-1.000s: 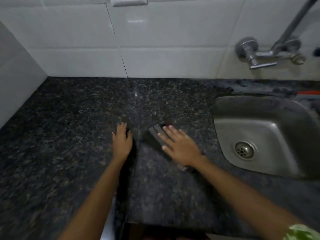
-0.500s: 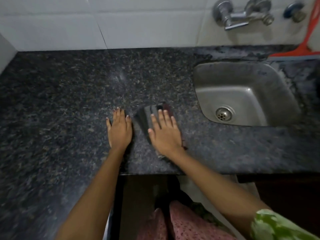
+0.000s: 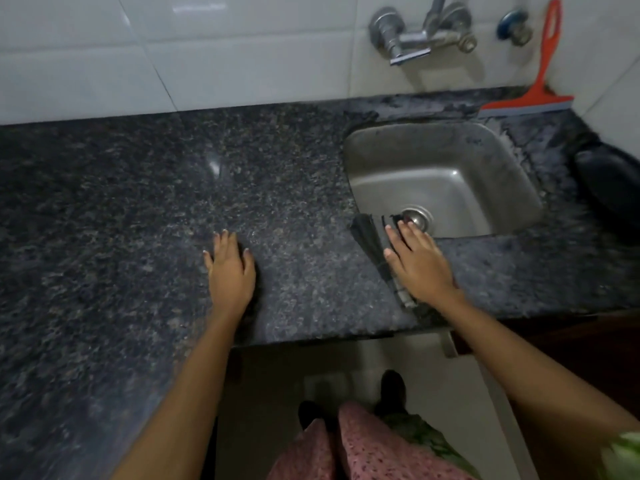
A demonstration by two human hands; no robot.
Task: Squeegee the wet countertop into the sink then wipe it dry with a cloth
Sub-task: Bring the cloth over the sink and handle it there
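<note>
Cloth [image 3: 372, 244] half-hidden under flat right hand [image 3: 417, 263] | left hand [image 3: 230, 271] flat, empty | drain [image 3: 417, 218] part-covered

I see the granite countertop [image 3: 138, 209] bare left of my left hand [image 3: 230, 271] and between both hands; ahead, the sink [image 3: 446, 157] basin lies open. Behind it the wall tap [image 3: 412, 39] overhangs; the orange squeegee [image 3: 540, 81] leans in the corner; a dark object [image 3: 606, 178] blocks the far right.

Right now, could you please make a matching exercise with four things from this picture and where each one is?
1. cloth
2. squeegee
3. left hand
4. tap

a. flat on bare countertop
b. mounted on the tiled wall
c. under the right hand, at the sink edge
d. leaning against the wall behind the sink

Pairs: 1-c, 2-d, 3-a, 4-b
</note>
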